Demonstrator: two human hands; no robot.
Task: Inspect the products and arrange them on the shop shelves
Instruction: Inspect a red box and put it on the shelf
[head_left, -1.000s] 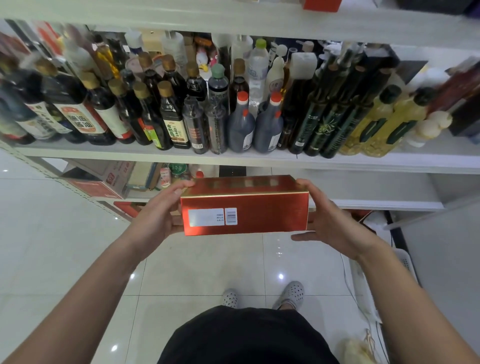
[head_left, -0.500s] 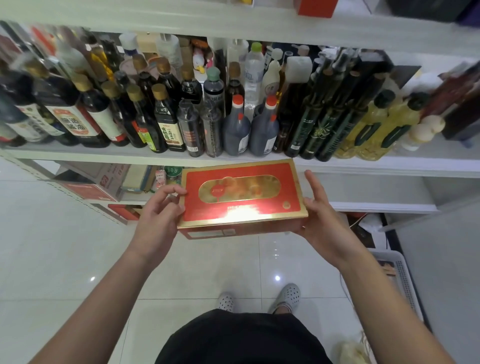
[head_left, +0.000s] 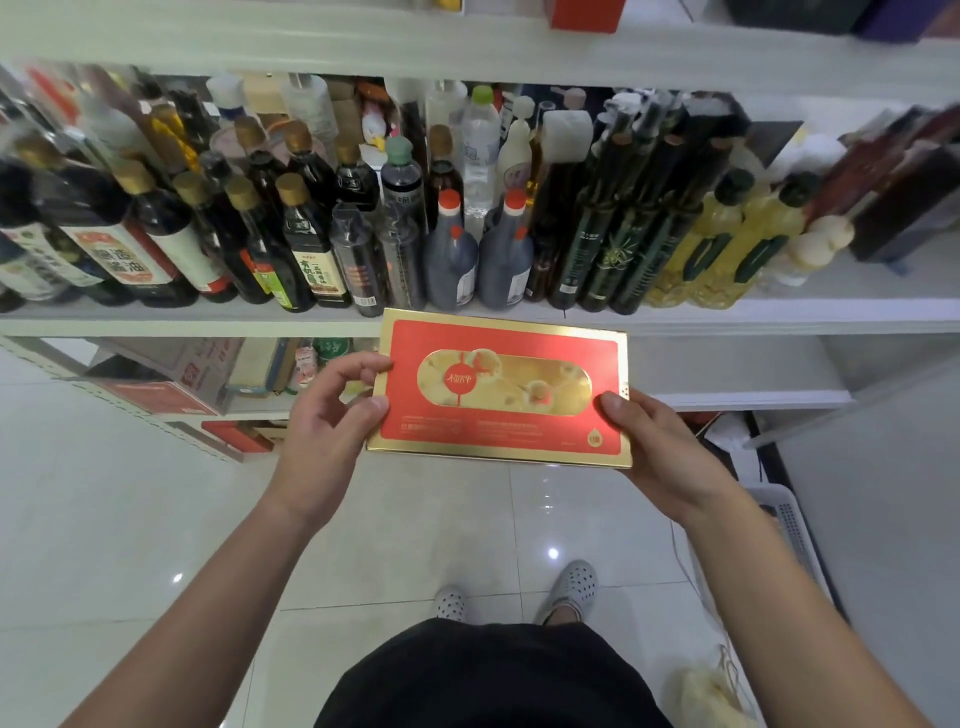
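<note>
A flat red box with a gold border and a gold oval panel (head_left: 501, 387) faces me, held level in front of the middle shelf's edge. My left hand (head_left: 327, 421) grips its left end, thumb on the front face and fingers curled over the top corner. My right hand (head_left: 652, 441) holds the right end, thumb on the front and fingers hidden behind the box. The white shop shelf (head_left: 779, 312) behind it carries several dark sauce bottles (head_left: 306, 244), green oil bottles (head_left: 623, 234) and yellow oil bottles (head_left: 737, 244).
A lower shelf (head_left: 727, 400) shows a bare stretch at the right and cartons (head_left: 176, 369) at the left. A white plastic basket (head_left: 784, 525) stands on the tiled floor at my right. A red box (head_left: 587, 13) sits on the top shelf. My feet are below.
The box has been turned from its long red side with the barcode label to its gold-panelled front face. Both hands shifted their hold on the ends.
</note>
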